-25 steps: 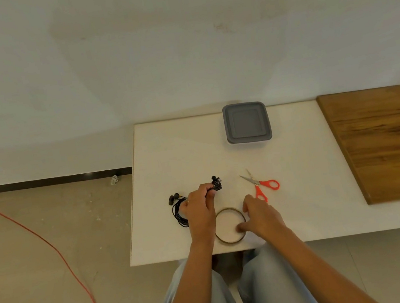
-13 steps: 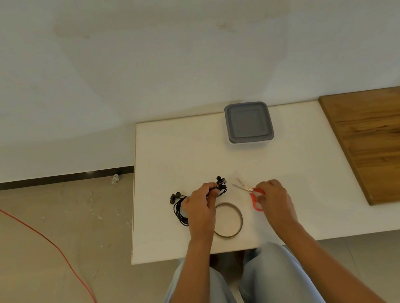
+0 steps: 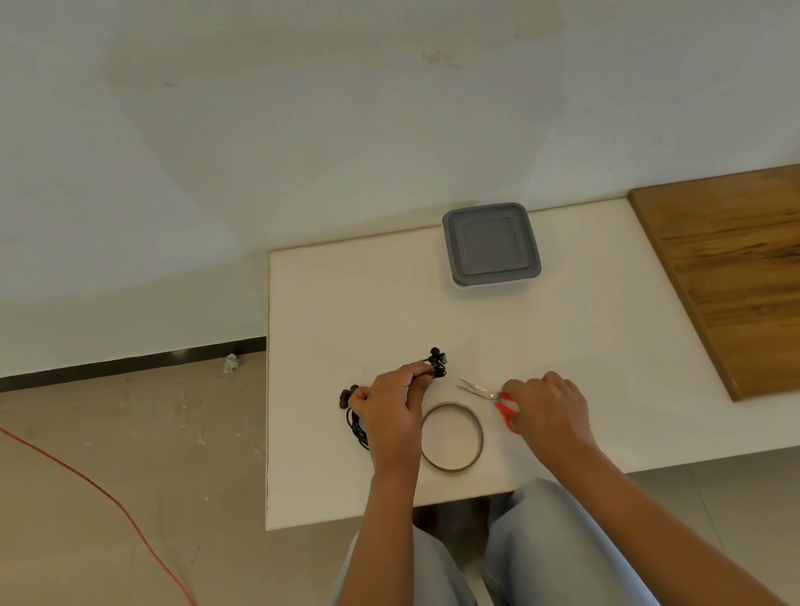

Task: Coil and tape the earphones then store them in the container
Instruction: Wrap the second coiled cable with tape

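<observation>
Black corded earphones (image 3: 436, 366) gripped in left hand (image 3: 390, 408), left of tape ring (image 3: 456, 466) (thin, round) | right hand (image 3: 548, 407) curled round red-handled scissors (image 3: 482, 390), right of ring | grey square container (image 3: 491, 243) beyond ring

Seated person, legs in light jeans (image 3: 556, 565) under the near edge of the white table (image 3: 361, 298).
Left hand (image 3: 390, 408): fingers curled around black earphones (image 3: 436, 365); buds stick out past the fingertips, and a looped bundle of cable shows at the hand's left side.
Right hand (image 3: 551, 410): curled over the red handles of the scissors (image 3: 495, 398), blades slightly apart and pointing up-left.
Tape roll (image 3: 480, 438): lies flat between the two hands, touching the left wrist.
Container (image 3: 491, 243): grey lid on, at the far table edge, well apart from the hands.
Wooden board (image 3: 772, 273) on the right. Orange cable (image 3: 105, 497) across the tiled floor on the left.
</observation>
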`<state>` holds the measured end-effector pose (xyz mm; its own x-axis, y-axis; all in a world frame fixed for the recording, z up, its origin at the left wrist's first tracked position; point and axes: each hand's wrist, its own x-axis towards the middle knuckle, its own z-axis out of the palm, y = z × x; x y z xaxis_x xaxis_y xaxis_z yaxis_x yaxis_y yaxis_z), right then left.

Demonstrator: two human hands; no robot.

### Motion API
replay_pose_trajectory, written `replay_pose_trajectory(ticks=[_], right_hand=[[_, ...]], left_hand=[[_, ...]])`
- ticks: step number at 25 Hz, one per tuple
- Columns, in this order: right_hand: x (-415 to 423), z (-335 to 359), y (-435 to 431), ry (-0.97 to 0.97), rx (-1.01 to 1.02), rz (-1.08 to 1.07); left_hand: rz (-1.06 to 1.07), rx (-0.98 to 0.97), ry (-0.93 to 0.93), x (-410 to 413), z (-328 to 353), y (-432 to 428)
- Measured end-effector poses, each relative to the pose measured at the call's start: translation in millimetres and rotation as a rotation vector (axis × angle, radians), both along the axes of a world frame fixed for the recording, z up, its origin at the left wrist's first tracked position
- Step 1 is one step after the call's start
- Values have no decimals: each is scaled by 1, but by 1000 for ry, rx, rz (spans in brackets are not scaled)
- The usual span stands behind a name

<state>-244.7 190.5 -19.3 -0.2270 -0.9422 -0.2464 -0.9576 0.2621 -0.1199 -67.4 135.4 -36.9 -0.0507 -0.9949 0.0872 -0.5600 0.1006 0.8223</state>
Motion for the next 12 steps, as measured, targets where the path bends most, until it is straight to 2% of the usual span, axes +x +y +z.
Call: replay_pose_trajectory(ticks=[4,8,12], right_hand=[[-6,-3,2,20,-47,34],[-2,-9,9,117,-97,136],[-5,-9,14,22,-183,135]], left_hand=[[26,29,15,0,-3,-1],[55,14,3,0,-5,-2],[73,-17,-37,-1,-3,-1]])
